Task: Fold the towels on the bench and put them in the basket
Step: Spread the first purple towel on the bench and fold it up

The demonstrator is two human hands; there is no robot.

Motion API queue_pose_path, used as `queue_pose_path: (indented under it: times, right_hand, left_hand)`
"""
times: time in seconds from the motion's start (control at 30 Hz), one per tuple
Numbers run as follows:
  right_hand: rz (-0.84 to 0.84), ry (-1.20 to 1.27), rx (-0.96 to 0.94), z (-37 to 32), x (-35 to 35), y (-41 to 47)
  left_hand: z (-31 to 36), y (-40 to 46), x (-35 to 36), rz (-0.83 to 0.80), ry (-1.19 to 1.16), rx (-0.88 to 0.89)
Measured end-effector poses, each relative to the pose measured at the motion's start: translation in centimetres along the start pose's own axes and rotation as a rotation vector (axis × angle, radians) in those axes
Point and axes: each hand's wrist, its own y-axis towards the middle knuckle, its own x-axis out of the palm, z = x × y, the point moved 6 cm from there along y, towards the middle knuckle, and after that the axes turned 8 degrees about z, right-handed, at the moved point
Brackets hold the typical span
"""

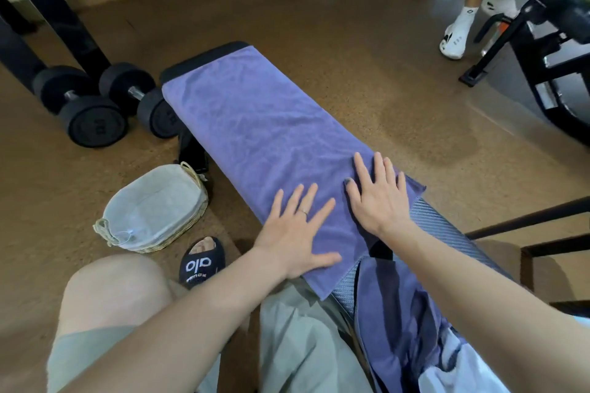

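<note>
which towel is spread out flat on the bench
The lighter purple towel under both flat hands; the darker towel nearer the person lies bunched up.

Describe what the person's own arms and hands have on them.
Both forearms are bare, with no sleeves in view. The left hand wears a thin ring on one finger. The right hand has dark polish on its thumbnail; no watch or bracelet shows.

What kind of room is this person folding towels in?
Most likely a gym. Black dumbbells lie on the floor beside a rack, the purple towel is spread on a padded workout bench, and another exercise machine stands at the far right.
</note>
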Motion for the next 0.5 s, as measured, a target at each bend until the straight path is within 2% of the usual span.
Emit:
queue_pose_path:
  times: [0.13, 0.3, 0.4, 0.5]
  right_hand:
    - [0.015, 0.052, 0.092, 3.1, 0.3, -0.8]
    - [-0.032, 0.061, 0.140, 5.1, 0.5, -1.3]
    - [-0.012, 0.035, 0.183, 4.6, -0.3, -0.9]
    - [0.086, 0.026, 0.066, 2.9, -1.3, -0.2]
  left_hand:
    - [-0.5, -0.4, 1.5, -0.040, 0.070, 0.055]
    - [-0.4, -0.6, 1.2, -0.073, 0.044, 0.058]
    - [-0.5, -0.4, 0.0, 0.016, -0.008, 0.032]
    - [-0.4, -0.2, -0.2, 0.046, 0.015, 0.062]
